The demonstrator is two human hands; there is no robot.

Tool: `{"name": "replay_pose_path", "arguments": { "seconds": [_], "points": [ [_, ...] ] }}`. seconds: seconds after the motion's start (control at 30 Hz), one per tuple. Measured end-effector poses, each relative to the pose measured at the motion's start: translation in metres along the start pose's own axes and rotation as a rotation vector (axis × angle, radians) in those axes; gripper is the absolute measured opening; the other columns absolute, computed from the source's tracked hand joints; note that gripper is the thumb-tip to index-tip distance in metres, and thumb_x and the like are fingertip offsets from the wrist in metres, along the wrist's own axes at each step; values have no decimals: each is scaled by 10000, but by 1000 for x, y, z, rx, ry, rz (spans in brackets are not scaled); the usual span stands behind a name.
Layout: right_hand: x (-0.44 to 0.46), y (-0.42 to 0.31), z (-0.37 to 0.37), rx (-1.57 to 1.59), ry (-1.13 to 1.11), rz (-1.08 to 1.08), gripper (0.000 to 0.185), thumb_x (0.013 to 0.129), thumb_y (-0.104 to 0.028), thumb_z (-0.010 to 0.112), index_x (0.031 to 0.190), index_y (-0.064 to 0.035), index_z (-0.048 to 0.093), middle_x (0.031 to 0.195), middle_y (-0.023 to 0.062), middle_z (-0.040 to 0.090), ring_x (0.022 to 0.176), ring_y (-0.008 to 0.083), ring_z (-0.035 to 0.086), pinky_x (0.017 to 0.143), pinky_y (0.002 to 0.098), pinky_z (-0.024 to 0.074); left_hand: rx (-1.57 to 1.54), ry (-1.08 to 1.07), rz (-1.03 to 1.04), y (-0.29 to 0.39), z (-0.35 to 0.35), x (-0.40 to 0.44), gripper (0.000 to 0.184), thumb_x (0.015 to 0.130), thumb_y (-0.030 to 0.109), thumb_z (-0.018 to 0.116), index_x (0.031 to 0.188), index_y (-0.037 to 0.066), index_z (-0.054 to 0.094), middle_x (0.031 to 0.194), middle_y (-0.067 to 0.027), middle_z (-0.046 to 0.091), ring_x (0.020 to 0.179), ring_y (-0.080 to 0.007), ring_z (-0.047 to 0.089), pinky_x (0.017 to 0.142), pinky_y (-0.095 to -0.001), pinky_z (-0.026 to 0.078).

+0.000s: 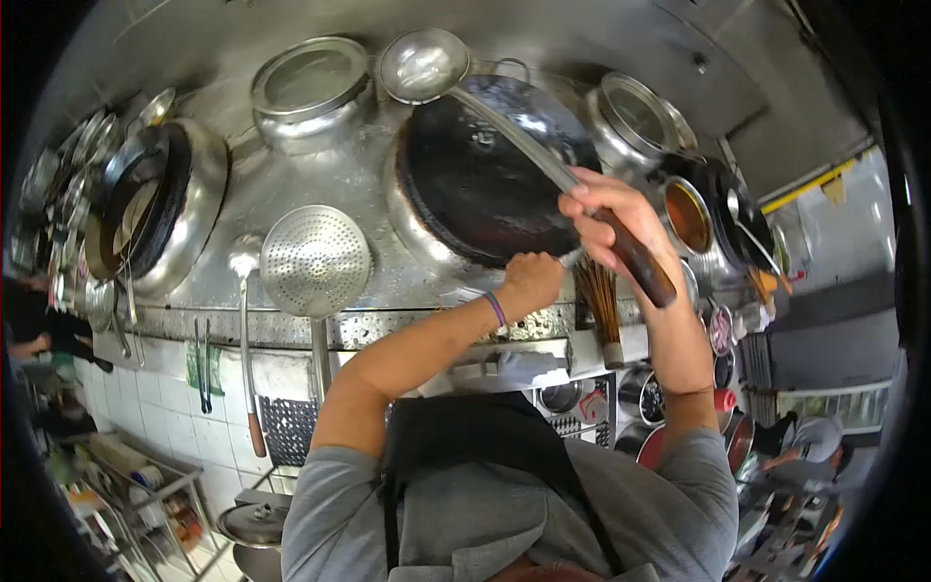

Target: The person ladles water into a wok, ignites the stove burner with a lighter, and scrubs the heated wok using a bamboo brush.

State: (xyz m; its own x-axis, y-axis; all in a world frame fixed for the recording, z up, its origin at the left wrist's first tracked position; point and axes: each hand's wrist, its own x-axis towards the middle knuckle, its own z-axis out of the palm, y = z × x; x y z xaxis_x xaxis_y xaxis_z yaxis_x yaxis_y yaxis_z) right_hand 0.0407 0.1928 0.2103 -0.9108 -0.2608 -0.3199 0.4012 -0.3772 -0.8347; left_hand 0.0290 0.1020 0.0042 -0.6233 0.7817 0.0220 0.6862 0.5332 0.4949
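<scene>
My right hand point(621, 228) is closed around the wooden grip of a long metal ladle point(519, 144). The ladle's round bowl hangs up and to the left, over the far left side of a large dark wok point(490, 179). My left hand point(531, 283), with a band on the wrist, is closed at the wok's near rim; the part it grips is hidden under the fingers. The wok rests in a round metal burner ring, and its inside looks black and shiny. A bamboo brush point(599, 310) lies just right of my left hand.
A perforated skimmer point(317, 260) and another ladle point(245, 262) lie on the steel stove left of the wok. Lidded metal pots point(312, 82) stand behind. A second wok point(145, 209) sits far left. A pot of reddish-brown liquid point(687, 215) is at right. Other people point(810, 441) are at the edges.
</scene>
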Motion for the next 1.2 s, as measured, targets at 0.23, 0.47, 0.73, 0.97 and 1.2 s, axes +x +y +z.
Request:
{"name": "replay_pose_path", "arguments": {
  "seconds": [0.23,0.47,0.73,0.97,1.2],
  "points": [
    [-152,19,-48,52,142,-4,543,944,-35,581,1456,60,427,847,86,564,439,115,529,322,269,434,93,-394,198,-29,33,77,351,911,243,562,980,-41,757,950,-258,739,927,-362,735,796,-470,576],
    [-242,50,-70,113,281,-6,585,890,5,603,1447,83,445,809,115,582,392,110,499,302,251,392,-749,-121,-33,-39,-12,14,291,1002,229,606,1093,-10,746,837,-105,713,741,-128,633,712,-266,512],
    [-284,80,-95,109,228,-32,610,900,-21,655,1472,47,455,807,64,602,418,116,525,349,254,419,-290,-41,5,-13,-12,10,277,938,48,655,1194,-41,712,865,-142,740,743,-138,701,664,-276,530],
    [-305,98,-105,44,265,-82,602,910,-17,646,1474,52,448,789,49,602,418,102,528,344,239,415,-306,-143,-247,10,-25,28,224,898,111,611,929,-75,732,674,-142,700,587,-247,694,643,-350,552],
    [-318,110,-108,42,267,-121,611,918,-2,628,1490,62,423,782,41,612,424,97,536,348,233,423,-84,-428,-500,8,1,66,392,984,277,592,809,-59,695,641,-109,656,499,-203,649,463,-363,506]
  ]
}}
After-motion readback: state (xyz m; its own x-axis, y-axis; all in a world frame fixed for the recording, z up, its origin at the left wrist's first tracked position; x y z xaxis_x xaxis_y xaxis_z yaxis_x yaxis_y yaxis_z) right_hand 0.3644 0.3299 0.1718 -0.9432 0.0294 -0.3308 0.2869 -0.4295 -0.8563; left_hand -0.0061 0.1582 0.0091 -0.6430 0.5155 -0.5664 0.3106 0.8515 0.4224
